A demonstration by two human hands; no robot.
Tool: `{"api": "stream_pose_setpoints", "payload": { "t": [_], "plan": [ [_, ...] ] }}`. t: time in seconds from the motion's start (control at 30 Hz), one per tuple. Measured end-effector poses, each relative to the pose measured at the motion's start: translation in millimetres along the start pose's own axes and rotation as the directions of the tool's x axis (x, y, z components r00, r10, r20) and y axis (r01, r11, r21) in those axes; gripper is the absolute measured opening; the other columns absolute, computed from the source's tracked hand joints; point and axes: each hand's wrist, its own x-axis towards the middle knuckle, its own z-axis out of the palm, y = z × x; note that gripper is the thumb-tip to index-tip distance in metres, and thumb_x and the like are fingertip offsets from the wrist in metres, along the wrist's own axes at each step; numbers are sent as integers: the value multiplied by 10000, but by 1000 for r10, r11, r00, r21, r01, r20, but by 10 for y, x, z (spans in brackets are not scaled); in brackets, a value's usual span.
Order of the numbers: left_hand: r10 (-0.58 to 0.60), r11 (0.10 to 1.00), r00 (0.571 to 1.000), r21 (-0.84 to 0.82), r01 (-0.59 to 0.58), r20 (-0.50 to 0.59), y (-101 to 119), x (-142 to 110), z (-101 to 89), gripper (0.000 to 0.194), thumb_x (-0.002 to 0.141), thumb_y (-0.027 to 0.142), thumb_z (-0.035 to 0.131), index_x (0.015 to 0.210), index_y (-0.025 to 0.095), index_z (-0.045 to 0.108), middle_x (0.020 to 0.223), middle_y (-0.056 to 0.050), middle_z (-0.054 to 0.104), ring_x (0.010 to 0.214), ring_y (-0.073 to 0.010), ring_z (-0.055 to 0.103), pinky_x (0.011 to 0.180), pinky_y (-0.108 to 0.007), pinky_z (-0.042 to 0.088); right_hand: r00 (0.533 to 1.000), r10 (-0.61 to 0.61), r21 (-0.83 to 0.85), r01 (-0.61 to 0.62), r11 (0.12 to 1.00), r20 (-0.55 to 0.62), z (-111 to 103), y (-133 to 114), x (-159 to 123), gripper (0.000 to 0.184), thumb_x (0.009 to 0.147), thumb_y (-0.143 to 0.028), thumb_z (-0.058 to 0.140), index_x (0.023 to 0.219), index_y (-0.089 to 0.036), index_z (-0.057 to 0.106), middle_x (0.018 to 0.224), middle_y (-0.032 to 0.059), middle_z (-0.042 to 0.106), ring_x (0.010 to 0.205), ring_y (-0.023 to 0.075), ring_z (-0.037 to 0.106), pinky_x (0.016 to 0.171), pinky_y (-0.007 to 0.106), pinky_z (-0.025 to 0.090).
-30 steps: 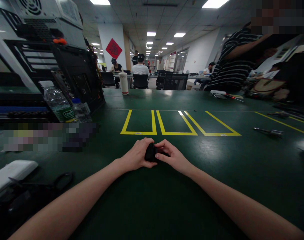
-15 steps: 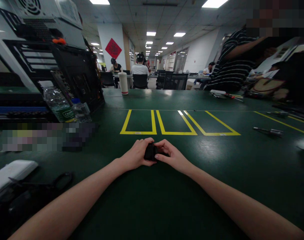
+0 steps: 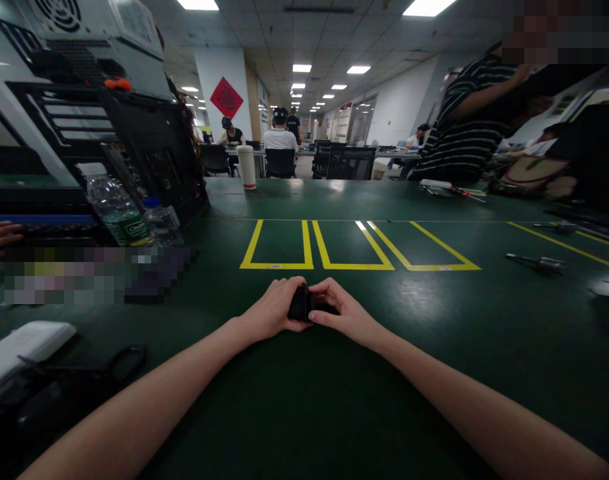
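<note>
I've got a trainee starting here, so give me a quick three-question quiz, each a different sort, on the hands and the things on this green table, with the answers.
1. True or false: both the left hand and the right hand are at the small black object.
2. What colour are the tape outlines on the table? A) red B) yellow C) blue
3. Fill in the blank: beside the large bottle with the green label is a smaller bottle with a ____ cap.
Key: 1 true; 2 B; 3 blue
</note>
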Motion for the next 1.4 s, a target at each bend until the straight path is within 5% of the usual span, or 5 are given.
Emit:
{"api": "stream_pose_setpoints", "payload": {
  "t": [0.27, 0.53, 0.73, 0.97, 1.4],
  "plan": [
    [44, 999, 999, -4, -44, 10, 58, -3, -65, 580, 671, 321, 660, 1122, 177, 325, 1061, -87, 474, 891, -221, 489, 759, -356, 420, 998, 53, 13, -53, 999, -33, -3, 29, 25, 311, 739, -196, 596, 1018, -208, 459, 1045, 30, 521, 1001, 175, 524, 891, 382, 412],
    [14, 1000, 1000, 14, -15, 26, 59, 12, -59, 585, 655, 307, 668, 1110, 164, 329, 1040, -90, 479, 871, -229, 487, 725, -355, 426, 1000, -19, -31, 19, 999, -17, -1, 21, 15, 360, 695, -160, 637, 1004, -218, 462, 1016, 10, 529, 1002, 170, 522, 905, 381, 395],
    [27, 1000, 999, -3, -27, 30, 77, 15, -76, 559, 669, 324, 656, 1098, 177, 330, 1026, -76, 483, 869, -223, 496, 730, -352, 427, 998, 24, 28, -23, 999, -62, 0, 48, 27, 203, 779, -246, 544, 974, -217, 497, 986, 18, 534, 961, 173, 543, 839, 372, 442],
    [40, 999, 999, -2, -40, 19, 79, 10, -72, 568, 671, 312, 654, 1112, 175, 325, 1044, -82, 480, 882, -222, 495, 755, -357, 416, 997, 78, -7, -78, 997, -9, -20, 0, 24, 332, 754, -206, 575, 1065, -199, 457, 1051, 36, 529, 1007, 172, 517, 917, 396, 394],
    [34, 999, 999, 0, -34, -18, 41, 21, -8, 575, 642, 307, 676, 1089, 173, 341, 991, -65, 492, 847, -220, 502, 724, -349, 419, 1000, -20, 16, 20, 1000, -21, 6, 34, 34, 262, 762, -182, 561, 1000, -224, 460, 1018, 15, 505, 990, 161, 516, 888, 365, 409]
  ]
}}
